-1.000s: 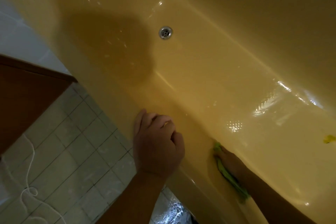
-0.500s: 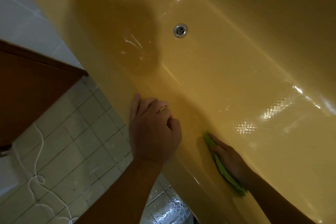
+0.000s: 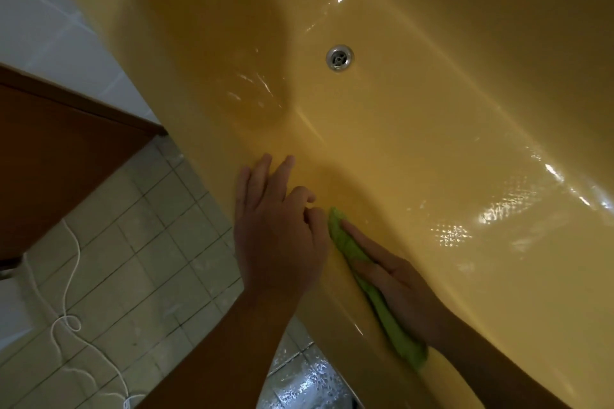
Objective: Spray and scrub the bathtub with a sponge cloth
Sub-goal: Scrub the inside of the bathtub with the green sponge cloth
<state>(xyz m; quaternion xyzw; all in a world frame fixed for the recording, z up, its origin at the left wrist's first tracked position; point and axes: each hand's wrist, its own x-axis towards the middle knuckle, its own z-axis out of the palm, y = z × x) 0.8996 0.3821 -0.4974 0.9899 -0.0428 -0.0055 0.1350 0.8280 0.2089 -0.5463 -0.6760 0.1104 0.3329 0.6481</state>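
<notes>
Head view looks down into a yellow bathtub (image 3: 432, 143), its glossy surface wet and catching bright reflections on the right. The right hand (image 3: 395, 279) lies flat against the tub's near inner wall, just below the rim, with straight fingers (image 3: 357, 232) laid close together and pressing a green sponge cloth (image 3: 397, 335) onto the wall. The cloth is sandwiched between palm and tub, and its edge shows along the length of the hand, from beyond the fingertips back to the wrist. The left hand (image 3: 279, 236) rests on the tub's rim right beside the cloth and holds nothing: two fingers reach forward flat on the rim, the others are loosely bent. A round metal drain (image 3: 339, 57) sits in the tub floor, well apart from both hands. Outside the tub on the left are pale floor tiles (image 3: 139, 242) with a white cord (image 3: 68, 279) lying across them, a brown wooden panel (image 3: 50, 159) and a white wall (image 3: 43, 26).
</notes>
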